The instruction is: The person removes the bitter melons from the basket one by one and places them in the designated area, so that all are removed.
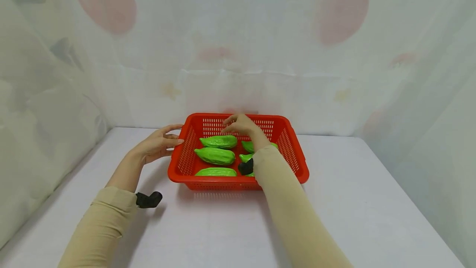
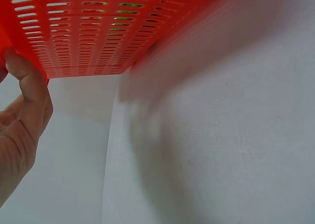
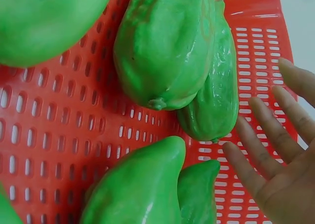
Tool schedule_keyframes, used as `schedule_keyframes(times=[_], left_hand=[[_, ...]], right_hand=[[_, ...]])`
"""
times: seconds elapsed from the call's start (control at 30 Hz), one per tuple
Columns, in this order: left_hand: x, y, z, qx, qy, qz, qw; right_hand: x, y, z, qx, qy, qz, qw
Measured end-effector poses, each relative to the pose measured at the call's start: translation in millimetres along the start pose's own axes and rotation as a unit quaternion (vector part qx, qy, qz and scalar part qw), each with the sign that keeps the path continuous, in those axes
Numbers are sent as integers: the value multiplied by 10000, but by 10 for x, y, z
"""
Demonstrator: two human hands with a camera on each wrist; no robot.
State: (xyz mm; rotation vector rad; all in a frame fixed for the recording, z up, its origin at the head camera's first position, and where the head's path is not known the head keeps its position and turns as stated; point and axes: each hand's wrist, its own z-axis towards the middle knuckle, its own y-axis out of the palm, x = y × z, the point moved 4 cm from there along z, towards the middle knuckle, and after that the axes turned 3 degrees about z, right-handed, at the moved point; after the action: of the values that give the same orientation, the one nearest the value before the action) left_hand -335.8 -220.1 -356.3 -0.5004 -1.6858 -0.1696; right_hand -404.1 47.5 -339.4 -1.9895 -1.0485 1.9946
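A red perforated plastic basket point(image 1: 223, 180) sits on the table with several glossy green, elongated, wrinkled gourd-like vegetables inside. Three of these gourds point(image 1: 215, 156) lie along its left half. More lie on the right, partly hidden by the right sleeve. At the left rim, my left hand point(image 1: 154, 147) touches the basket from outside with its fingertips; a bent finger shows at the rim in the left wrist view. My right hand point(image 1: 241, 125) hovers inside, near the back wall, fingers loosely spread and holding nothing. Close beside its fingertips is a gourd point(image 3: 216, 101) in the right wrist view.
A white table point(image 1: 346, 202) spreads around the basket. Behind it hangs a pale curtain point(image 1: 238, 32) with faded fruit prints, and similar cloth closes off both sides. Each wrist carries a small black camera mount point(image 1: 148, 200).
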Motion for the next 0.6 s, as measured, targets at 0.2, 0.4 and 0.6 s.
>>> schedule_keyframes(times=[0.2,0.4,0.6], left_hand=[[-1,-10,3,20,16,-28,10000],[-3,-11,10,21,47,-5,10000],[-2,-7,6,17,28,23,10000]], right_hand=[[25,30,-16,-337,-63,-576,9977],[54,50,-33,-626,-14,-822,9946],[78,69,-36,-796,-48,-1077,9910]])
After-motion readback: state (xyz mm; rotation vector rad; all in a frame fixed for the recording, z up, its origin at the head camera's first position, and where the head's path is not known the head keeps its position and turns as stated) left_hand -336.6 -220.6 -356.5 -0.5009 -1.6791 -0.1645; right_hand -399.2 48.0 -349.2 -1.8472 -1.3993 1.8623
